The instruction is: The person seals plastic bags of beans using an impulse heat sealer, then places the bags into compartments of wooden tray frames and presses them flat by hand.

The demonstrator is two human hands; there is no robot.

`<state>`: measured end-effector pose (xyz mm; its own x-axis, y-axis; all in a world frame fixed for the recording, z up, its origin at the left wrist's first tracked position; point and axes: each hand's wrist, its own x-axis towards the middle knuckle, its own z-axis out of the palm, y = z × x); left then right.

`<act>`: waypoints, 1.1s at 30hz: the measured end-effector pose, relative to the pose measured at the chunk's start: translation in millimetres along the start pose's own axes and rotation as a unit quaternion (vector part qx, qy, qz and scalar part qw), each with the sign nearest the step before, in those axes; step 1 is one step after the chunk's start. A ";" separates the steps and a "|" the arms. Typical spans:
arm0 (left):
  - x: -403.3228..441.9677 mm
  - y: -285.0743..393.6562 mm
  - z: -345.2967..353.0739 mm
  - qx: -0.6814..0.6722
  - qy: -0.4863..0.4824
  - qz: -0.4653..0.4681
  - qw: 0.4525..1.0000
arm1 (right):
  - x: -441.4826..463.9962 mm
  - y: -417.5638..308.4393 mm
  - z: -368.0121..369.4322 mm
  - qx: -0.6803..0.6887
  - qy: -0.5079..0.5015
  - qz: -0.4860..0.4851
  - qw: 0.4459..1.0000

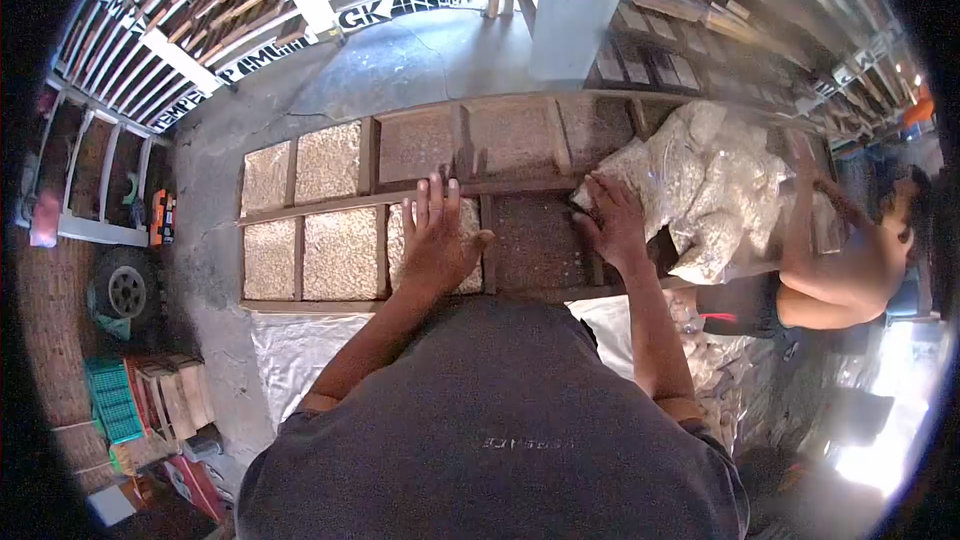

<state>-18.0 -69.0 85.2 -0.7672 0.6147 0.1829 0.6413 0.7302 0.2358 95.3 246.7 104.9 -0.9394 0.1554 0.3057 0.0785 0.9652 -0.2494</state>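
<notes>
A long wooden frame [280, 303] divided into compartments lies in front of me. Several compartments on its left hold flat, pale bean-like pieces [340, 252]. My left hand [440, 240] rests with fingers stretched out over one of these filled compartments. To its right is a dark compartment [540, 245] without pale pieces. My right hand [617, 225] is at the left corner of a clear plastic bag [680, 175] of the same pale pieces, its fingers bent over that corner. More bulging bags [735, 200] are heaped on the frame's right part.
Another person [845, 270] stands at the right, arms reaching to the frame's far end. White sheeting [300, 350] lies below the near edge. Slatted racks [200, 30] line the back, with a pillar [580, 20]. A green crate [115, 398] stands at lower left.
</notes>
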 end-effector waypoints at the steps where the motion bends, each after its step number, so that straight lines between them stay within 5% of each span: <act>1: -2.4 -5.7 8.6 0.011 -0.022 0.001 1.000 | -3.9 -2.5 0.5 0.006 0.013 0.003 1.000; 12: 2.3 6.7 15.6 0.008 -0.203 -0.014 0.979 | -17.2 1.6 24.1 -0.036 0.149 0.092 0.984; 18: -13.3 -28.2 38.7 -0.127 -0.035 0.034 0.991 | -12.3 8.8 31.6 -0.053 0.157 0.052 0.985; 24: -57.8 -57.5 2.1 -0.037 -0.083 -0.095 0.991 | 1.1 -3.6 22.3 -0.002 0.108 0.130 0.986; 27: -39.9 -46.2 -5.3 -0.048 -0.015 -0.026 0.998 | 12.1 -1.4 35.0 0.058 0.168 0.129 0.976; 29: -23.6 -47.4 1.4 0.081 -0.119 -0.020 0.989 | 28.2 -46.2 13.6 0.078 0.171 0.182 0.965; 30: -18.7 -42.0 1.9 0.052 -0.094 -0.030 0.994 | 33.8 -69.7 5.8 0.115 0.189 0.225 0.949; 33: 12.9 -35.8 -20.1 -0.218 0.048 0.150 0.963 | 60.0 -134.2 -41.6 0.314 0.140 0.258 0.903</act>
<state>-51.0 -93.2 98.3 -0.5596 0.7324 0.3878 0.7846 0.3173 0.5327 42.3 135.3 195.0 -0.7039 0.6821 0.1983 0.1948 0.4538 -0.8695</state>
